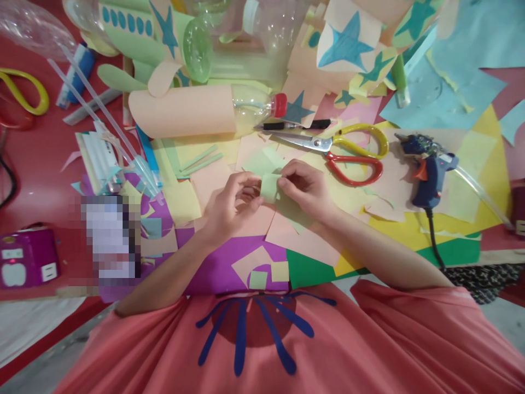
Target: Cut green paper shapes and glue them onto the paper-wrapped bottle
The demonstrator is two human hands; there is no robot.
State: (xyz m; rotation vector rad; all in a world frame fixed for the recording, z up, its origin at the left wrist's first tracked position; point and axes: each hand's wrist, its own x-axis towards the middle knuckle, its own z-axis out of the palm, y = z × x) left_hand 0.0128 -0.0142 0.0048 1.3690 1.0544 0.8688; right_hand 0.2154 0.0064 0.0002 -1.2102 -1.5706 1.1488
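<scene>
A small light green paper piece (269, 188) is held up between my two hands, above the paper-strewn table. My left hand (240, 200) has its fingers curled at the paper's left edge. With thumb and forefinger, my right hand (303, 186) pinches the right edge. Just beyond my right hand lie scissors (324, 143) with one yellow and one red handle, blades pointing left. Behind them rests a black pen (295, 125). A plastic bottle (252, 105) with a red cap, wrapped in peach paper, lies on its side further back.
A blue glue gun (429, 175) lies at the right, its cord running toward me. Paper with blue and green stars (348, 46) and more bottles (273, 22) fill the back. At left are a blurred phone (110, 238), a purple power block (30, 257) and yellow-handled scissors (30, 90).
</scene>
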